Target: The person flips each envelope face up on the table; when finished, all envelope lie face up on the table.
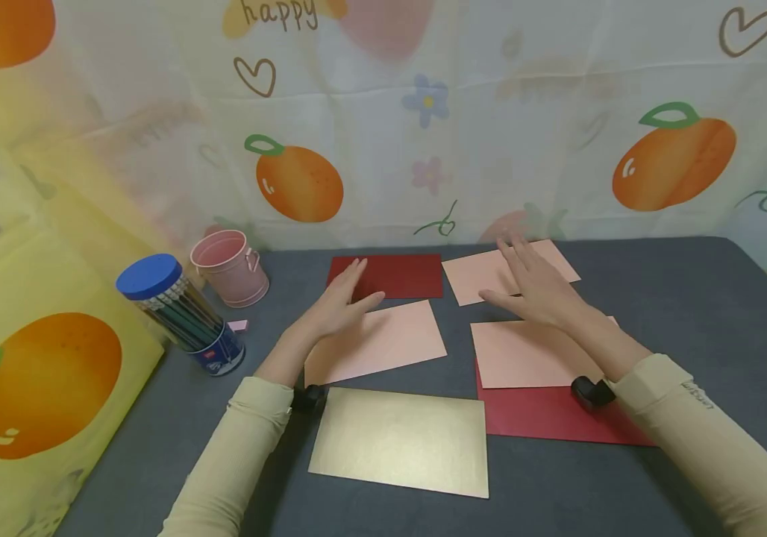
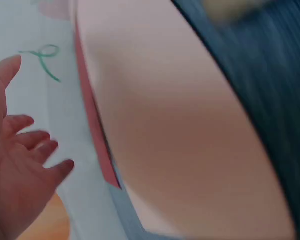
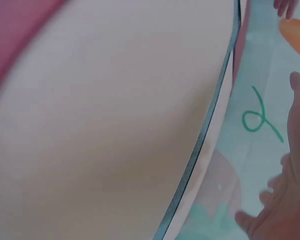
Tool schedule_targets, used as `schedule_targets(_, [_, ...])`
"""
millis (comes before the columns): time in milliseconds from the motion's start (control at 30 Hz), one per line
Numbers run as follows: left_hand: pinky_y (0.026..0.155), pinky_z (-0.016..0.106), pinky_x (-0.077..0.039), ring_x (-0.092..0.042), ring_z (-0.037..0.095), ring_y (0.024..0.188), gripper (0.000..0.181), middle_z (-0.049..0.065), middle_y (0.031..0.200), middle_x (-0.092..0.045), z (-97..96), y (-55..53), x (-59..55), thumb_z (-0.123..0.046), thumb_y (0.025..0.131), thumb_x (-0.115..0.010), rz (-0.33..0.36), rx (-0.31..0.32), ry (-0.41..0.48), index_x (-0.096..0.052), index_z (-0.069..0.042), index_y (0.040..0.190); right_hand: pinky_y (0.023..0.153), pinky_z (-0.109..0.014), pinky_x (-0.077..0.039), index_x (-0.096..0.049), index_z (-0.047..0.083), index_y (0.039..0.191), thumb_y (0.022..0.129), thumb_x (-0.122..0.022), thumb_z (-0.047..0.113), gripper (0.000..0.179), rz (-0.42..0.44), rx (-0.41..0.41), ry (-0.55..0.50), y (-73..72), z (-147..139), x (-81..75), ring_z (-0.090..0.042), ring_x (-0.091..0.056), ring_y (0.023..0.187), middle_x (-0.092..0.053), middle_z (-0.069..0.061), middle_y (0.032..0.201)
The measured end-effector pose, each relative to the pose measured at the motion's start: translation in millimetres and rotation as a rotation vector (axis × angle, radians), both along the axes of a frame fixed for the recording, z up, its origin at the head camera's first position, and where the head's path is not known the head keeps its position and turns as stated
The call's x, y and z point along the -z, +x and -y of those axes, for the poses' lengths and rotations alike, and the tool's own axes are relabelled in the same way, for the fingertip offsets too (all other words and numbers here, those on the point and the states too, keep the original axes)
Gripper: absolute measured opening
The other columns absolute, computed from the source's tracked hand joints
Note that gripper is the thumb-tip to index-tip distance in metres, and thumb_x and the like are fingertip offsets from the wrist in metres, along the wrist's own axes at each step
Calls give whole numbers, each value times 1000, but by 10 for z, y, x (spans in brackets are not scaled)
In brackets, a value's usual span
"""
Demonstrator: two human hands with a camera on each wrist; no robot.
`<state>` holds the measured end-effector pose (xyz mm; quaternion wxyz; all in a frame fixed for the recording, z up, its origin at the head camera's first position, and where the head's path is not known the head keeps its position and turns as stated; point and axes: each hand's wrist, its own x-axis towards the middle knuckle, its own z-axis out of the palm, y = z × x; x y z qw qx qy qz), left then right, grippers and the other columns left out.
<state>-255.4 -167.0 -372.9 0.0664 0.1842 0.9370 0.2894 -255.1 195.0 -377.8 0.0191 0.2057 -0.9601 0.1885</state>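
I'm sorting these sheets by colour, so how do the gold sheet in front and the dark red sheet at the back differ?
The gold sheet is pale and shiny; the dark red sheet is deep-toned. In the head view, the gold sheet's face is unobstructed, while the left hand overlaps the dark red sheet's left side. Both lie on the dark table.

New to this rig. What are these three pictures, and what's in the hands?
No machine here: a person's bare left hand and right hand. The wide picture looks down from a head-worn camera; the other two come from the left and right wrists. On the dark table lie a gold sheet, a dark red sheet, a red sheet and three pale pink sheets. A pink bucket and blue-lidded pencil tub stand left. Neither hand holds anything; both appear to hover over the sheets.
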Motion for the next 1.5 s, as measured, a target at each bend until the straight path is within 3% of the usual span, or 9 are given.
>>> schedule_targets(200, [114,49,-24,-28,32,143,63,17,155,-32,258,-100,101,-32,99,-57,-90,54,-50,-34,-3,150,115,-55,-17,-19,7,156,94,-55,56,87,82,-117,-59,-133,141,27,-31,-11,148,-14,-15,161])
schedule_targets(367, [113,50,-26,-31,35,141,60,19,153,-35,424,-168,178,-24,98,-59,-107,48,-68,-36,-1,149,115,-53,-16,-22,6,155,96,-59,45,80,132,-230,-82,-269,272,48,-32,-13,147,-17,-17,160])
schedule_targets(533, [114,50,-24,-30,37,141,61,21,153,-33,492,-224,177,-22,98,-60,-88,59,-86,-35,2,148,116,-53,-15,-23,4,154,97,-60,38,77,174,-290,-69,-384,417,71,-34,-13,147,-19,-18,159])
schedule_targets(1000, [117,48,-17,-19,32,146,69,14,160,-19,558,-356,238,-34,100,-55,-34,46,-215,-24,-5,154,116,-51,-15,-25,0,153,96,-62,38,78,222,-288,30,-510,698,115,-35,-14,146,-21,-21,158])
schedule_targets(1233, [116,48,-18,-21,33,145,65,17,158,-22,544,-380,270,-34,102,-52,-51,58,-266,-27,-2,152,116,-51,-16,-25,0,153,96,-62,40,79,229,-282,52,-543,715,149,-36,-15,146,-21,-22,158])
schedule_targets(1500, [115,49,-22,-28,37,142,62,22,154,-30,577,-381,298,-28,100,-56,-95,64,-228,-32,3,149,115,-50,-21,-29,0,151,96,-61,39,75,186,-286,99,-548,750,151,-36,-22,144,-26,-23,155])
